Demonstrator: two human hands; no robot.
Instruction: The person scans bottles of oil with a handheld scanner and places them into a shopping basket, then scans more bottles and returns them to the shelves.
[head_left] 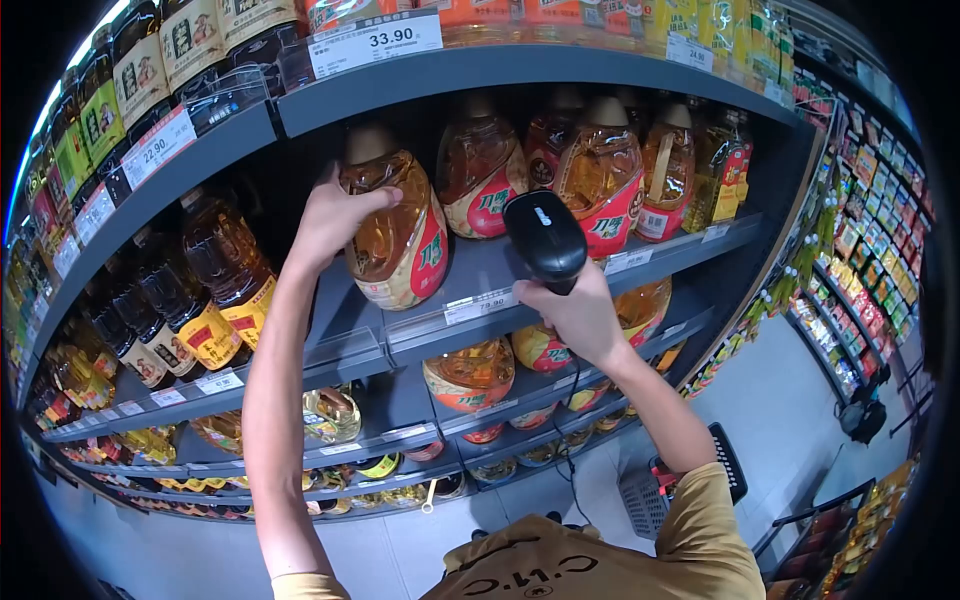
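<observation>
My left hand point(335, 218) grips a large cooking oil bottle point(405, 245) with a tan cap and a red-and-cream label. Its thumb lies across the bottle's front, while the other fingers are partly hidden at the side. The bottle leans a little at the front of the shelf. In my right hand point(585, 315) is a black barcode scanner point(545, 235), held by its handle with its back toward me. A cable point(572, 430) hangs below it. Behind the scanner stand similar oil bottles point(600, 185), partly covered by it.
A price tag point(478, 306) sits on the shelf edge below the bottle. The upper shelf's front edge point(540, 75) overhangs the bottles. Dark bottles with yellow labels point(215, 335) stand at left. Lower shelves hold more oil bottles point(470, 375). A grey basket point(642, 500) is on the floor.
</observation>
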